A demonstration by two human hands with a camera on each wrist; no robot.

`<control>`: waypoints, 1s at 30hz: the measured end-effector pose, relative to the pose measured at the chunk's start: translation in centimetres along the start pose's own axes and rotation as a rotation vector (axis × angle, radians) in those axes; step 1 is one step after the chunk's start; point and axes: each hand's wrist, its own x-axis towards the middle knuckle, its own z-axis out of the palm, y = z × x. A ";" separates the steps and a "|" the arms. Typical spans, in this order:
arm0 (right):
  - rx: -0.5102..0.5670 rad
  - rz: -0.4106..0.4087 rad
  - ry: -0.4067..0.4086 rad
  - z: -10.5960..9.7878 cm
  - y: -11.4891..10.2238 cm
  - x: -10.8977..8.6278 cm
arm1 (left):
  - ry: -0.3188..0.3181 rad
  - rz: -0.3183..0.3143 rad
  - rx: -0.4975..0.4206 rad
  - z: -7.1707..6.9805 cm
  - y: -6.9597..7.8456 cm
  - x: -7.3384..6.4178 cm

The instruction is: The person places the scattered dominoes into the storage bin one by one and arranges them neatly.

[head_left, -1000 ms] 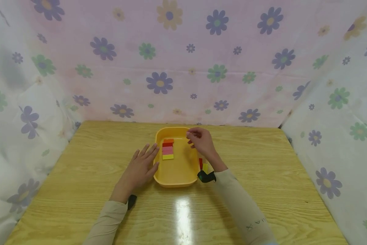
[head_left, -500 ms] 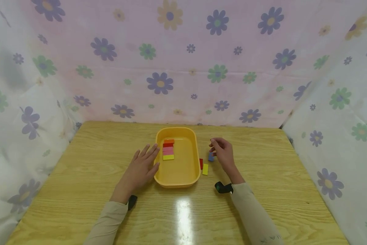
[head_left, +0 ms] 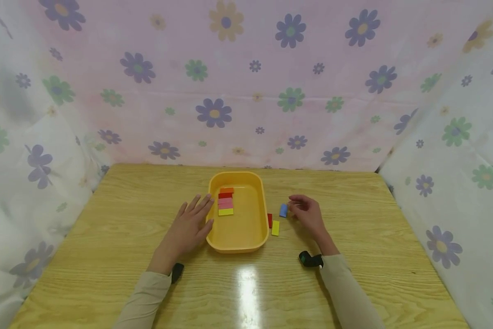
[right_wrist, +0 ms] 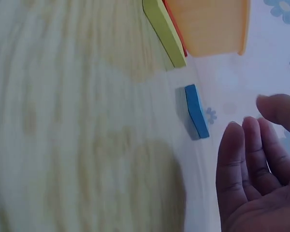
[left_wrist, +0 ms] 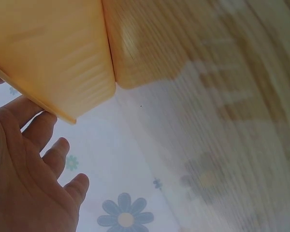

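Blue block, yellow block, red block: one each outside one tray.

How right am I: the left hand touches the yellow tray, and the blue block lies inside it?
Not quite: the blue block lies outside the yellow tray, on the table, as the head view shows. The left hand does touch the tray.

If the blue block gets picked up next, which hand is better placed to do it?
Probably the right hand: it is close beside the blue block, holding nothing, thumb and fingers apart. The left hand is across the yellow tray, its fingers at the tray's left edge.
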 end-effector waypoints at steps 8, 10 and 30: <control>-0.153 -0.121 -0.109 -1.2 0.2 0.2 | -0.016 -0.012 -0.004 0.0 0.0 0.1; -0.225 -0.161 -0.128 -1.4 0.2 0.3 | -0.015 -0.015 -0.004 -0.1 0.0 0.1; -0.454 -0.458 -0.547 -2.2 0.3 3.3 | -0.019 -0.017 -0.007 -0.1 0.1 0.0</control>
